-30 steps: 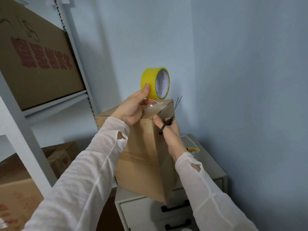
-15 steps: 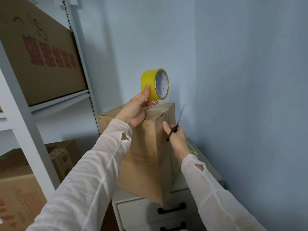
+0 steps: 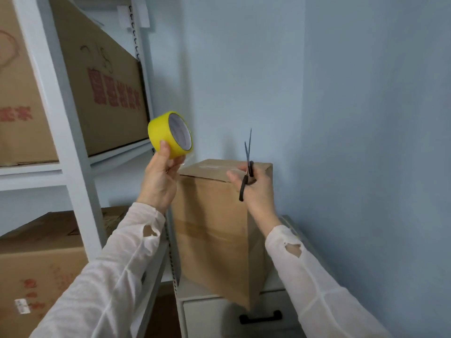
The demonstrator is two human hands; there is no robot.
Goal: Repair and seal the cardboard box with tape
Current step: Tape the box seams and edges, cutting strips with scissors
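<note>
Two arms in thin white sleeves reach forward. The left hand (image 3: 158, 181) grips a yellow roll of packing tape (image 3: 170, 135), thumb on its outer band and fingers curled underneath. It has lifted up and to the left, so the roll now hangs clear of the box instead of sitting at the top's near edge as it did a second ago. The right hand (image 3: 256, 189) is closed round the black handles of a pair of slim scissors (image 3: 247, 172). It has pulled back from the box's upper edge and the blades now point upward, slightly parted. Just behind both hands stands the tall brown cardboard box (image 3: 214, 228), upright on a pale grey drawer cabinet (image 3: 207, 313), its near bottom corner jutting past the cabinet's front edge. A glossy strip of tape (image 3: 214, 165) lies across its closed top. No tape can be seen joining the roll to the box, so the strip appears cut and this seam looks sealed. Further left, a white metal shelving unit (image 3: 73, 167) holds large printed cartons (image 3: 105, 93) against a pale blue wall.
</note>
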